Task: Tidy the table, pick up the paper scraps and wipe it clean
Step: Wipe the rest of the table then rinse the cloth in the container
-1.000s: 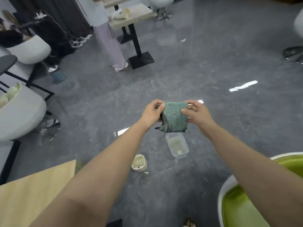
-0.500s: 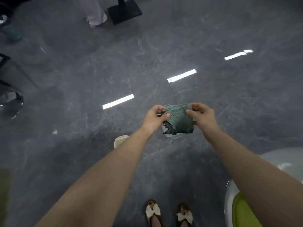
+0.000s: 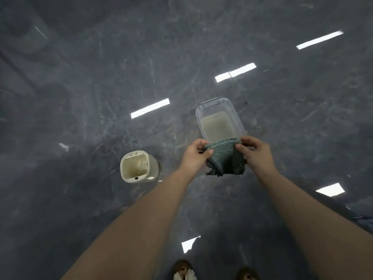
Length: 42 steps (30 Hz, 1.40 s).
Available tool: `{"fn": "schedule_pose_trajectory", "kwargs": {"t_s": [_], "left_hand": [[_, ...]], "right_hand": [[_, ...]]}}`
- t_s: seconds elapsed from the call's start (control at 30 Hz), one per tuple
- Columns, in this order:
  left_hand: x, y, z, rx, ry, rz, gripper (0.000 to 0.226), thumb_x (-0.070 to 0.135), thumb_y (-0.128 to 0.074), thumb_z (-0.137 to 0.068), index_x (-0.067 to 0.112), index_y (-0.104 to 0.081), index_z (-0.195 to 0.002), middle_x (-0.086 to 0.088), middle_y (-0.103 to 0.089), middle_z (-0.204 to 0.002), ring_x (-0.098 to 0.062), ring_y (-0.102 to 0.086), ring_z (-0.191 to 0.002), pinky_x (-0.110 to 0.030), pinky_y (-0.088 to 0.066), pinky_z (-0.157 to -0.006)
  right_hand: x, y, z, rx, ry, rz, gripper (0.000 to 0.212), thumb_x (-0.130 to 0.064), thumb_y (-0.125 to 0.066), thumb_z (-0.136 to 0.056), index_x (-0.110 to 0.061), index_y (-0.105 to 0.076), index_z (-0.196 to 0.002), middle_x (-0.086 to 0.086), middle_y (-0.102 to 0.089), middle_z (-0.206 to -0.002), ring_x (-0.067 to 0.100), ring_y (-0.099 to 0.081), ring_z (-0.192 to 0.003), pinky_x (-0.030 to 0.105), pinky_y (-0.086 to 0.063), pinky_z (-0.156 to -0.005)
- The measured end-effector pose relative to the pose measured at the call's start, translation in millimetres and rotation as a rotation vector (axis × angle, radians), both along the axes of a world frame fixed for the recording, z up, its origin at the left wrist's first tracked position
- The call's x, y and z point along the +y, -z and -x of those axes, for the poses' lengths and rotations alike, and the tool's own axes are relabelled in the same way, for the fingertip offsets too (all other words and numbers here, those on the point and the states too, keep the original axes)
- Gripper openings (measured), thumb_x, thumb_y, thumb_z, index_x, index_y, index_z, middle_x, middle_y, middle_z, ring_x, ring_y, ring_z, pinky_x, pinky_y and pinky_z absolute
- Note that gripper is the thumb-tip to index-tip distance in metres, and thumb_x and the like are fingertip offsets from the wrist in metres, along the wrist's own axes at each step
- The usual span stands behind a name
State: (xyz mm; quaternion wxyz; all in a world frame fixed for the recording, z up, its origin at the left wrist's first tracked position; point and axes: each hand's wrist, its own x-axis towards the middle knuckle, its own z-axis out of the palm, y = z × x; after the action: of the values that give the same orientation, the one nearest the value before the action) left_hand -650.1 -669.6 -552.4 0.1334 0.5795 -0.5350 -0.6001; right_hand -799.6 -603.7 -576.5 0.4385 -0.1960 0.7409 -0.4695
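the view is tipping further down than half a second ago: the clear plastic tub (image 3: 219,120), hidden behind the cloth then, is now showing at 12 o'clock of the hands, and the white bin (image 3: 138,166) is sitting fully in view at 9 o'clock. the left hand (image 3: 196,156) and right hand (image 3: 256,154) are still pinching the green cloth (image 3: 227,158) by its upper corners, thumbs in front, holding it in the air over the tub's near end. the dark grey marbled floor (image 3: 101,77) is reflecting bright ceiling light strips (image 3: 150,108). sandalled feet (image 3: 184,270) are showing at 6 o'clock.
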Motion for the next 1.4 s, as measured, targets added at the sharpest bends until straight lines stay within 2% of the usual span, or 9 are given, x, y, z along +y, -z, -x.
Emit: {"fn": "schedule_pose_trajectory", "kwargs": {"t_s": [0.13, 0.33, 0.43, 0.57, 0.77, 0.87, 1.1, 1.27, 1.4], "left_hand": [[-4.6, 64.1, 7.6, -0.058, -0.039, 0.002, 0.015, 0.004, -0.060, -0.089, 0.014, -0.052, -0.097, -0.008, -0.055, -0.101, -0.020, -0.052, -0.093, -0.050, -0.048, -0.093], [-27.0, 131.2, 24.7, -0.091, -0.035, 0.046, 0.019, 0.006, -0.061, -0.088, 0.009, -0.058, -0.106, -0.007, -0.056, -0.104, -0.019, -0.051, -0.093, -0.039, -0.047, -0.087], [-38.1, 155.2, 33.3, -0.126, 0.004, 0.101, 0.019, 0.005, -0.061, -0.088, 0.007, -0.059, -0.107, -0.007, -0.055, -0.104, -0.018, -0.050, -0.095, -0.022, -0.039, -0.079], [-46.6, 176.1, 41.9, -0.173, 0.049, 0.187, 0.022, 0.002, -0.060, -0.088, 0.002, -0.058, -0.111, -0.014, -0.059, -0.116, -0.023, -0.054, -0.111, -0.012, -0.033, -0.075], [-57.4, 191.8, 47.3, -0.269, 0.152, 0.315, 0.020, 0.002, -0.060, -0.088, 0.005, -0.059, -0.108, -0.012, -0.057, -0.112, -0.017, -0.051, -0.095, -0.008, -0.029, -0.069], [-58.1, 195.8, 45.9, -0.279, 0.235, 0.403, 0.025, 0.004, -0.060, -0.088, 0.009, -0.057, -0.112, -0.003, -0.045, -0.109, -0.011, -0.044, -0.090, -0.010, -0.034, -0.078], [-43.4, 197.2, 31.9, -0.494, 0.649, 0.548, 0.032, 0.031, -0.062, -0.088, 0.021, -0.061, -0.119, 0.001, -0.050, -0.118, -0.017, -0.046, -0.114, -0.030, -0.040, -0.097], [-38.3, 170.9, 21.9, -0.529, 0.661, 0.578, 0.044, 0.028, -0.058, -0.092, 0.021, -0.048, -0.134, 0.003, -0.046, -0.133, -0.018, -0.043, -0.124, -0.032, -0.038, -0.103], [-43.3, 117.0, 1.8, -0.603, 0.663, 0.608, 0.053, 0.034, -0.047, -0.097, 0.021, -0.030, -0.145, 0.002, -0.031, -0.150, -0.018, -0.026, -0.139, -0.033, -0.023, -0.114]], "right_hand": [[-9.3, 61.9, -0.1, 0.109, 0.020, -0.067, 0.021, -0.012, -0.067, -0.085, -0.011, -0.066, -0.105, 0.006, -0.061, -0.090, 0.024, -0.060, -0.088, 0.039, -0.050, -0.086], [-31.1, 128.2, 6.0, 0.188, 0.082, -0.106, 0.025, -0.013, -0.065, -0.086, -0.010, -0.067, -0.111, 0.007, -0.061, -0.090, 0.020, -0.058, -0.086, 0.034, -0.049, -0.084], [-40.5, 152.1, 9.6, 0.225, 0.102, -0.113, 0.023, -0.013, -0.065, -0.087, -0.011, -0.067, -0.110, 0.008, -0.064, -0.093, 0.020, -0.060, -0.085, 0.031, -0.049, -0.080], [-50.1, 170.1, 15.1, 0.303, 0.098, -0.119, 0.025, -0.014, -0.064, -0.087, -0.012, -0.067, -0.112, 0.006, -0.065, -0.094, 0.022, -0.062, -0.085, 0.034, -0.051, -0.081], [-54.8, 181.2, 19.4, 0.407, -0.011, -0.119, 0.028, -0.012, -0.061, -0.089, -0.013, -0.063, -0.117, 0.007, -0.064, -0.100, 0.018, -0.059, -0.085, 0.028, -0.048, -0.078], [-50.6, 185.1, 20.2, 0.537, -0.148, -0.127, 0.031, -0.011, -0.060, -0.090, -0.013, -0.061, -0.120, 0.007, -0.061, -0.114, 0.020, -0.058, -0.097, 0.036, -0.049, -0.088], [-22.1, 185.6, 19.3, 0.768, -0.418, -0.117, 0.029, -0.007, -0.061, -0.088, -0.005, -0.064, -0.116, 0.010, -0.060, -0.115, 0.028, -0.047, -0.111, 0.033, -0.039, -0.095], [-19.0, 160.7, 14.4, 0.758, -0.431, -0.191, 0.035, -0.012, -0.059, -0.090, -0.009, -0.057, -0.125, 0.006, -0.055, -0.127, 0.027, -0.042, -0.119, 0.034, -0.038, -0.095], [-22.4, 112.0, 5.3, 0.739, -0.458, -0.204, 0.042, -0.016, -0.058, -0.092, -0.012, -0.050, -0.133, 0.003, -0.049, -0.136, 0.023, -0.038, -0.126, 0.035, -0.037, -0.099]]}}
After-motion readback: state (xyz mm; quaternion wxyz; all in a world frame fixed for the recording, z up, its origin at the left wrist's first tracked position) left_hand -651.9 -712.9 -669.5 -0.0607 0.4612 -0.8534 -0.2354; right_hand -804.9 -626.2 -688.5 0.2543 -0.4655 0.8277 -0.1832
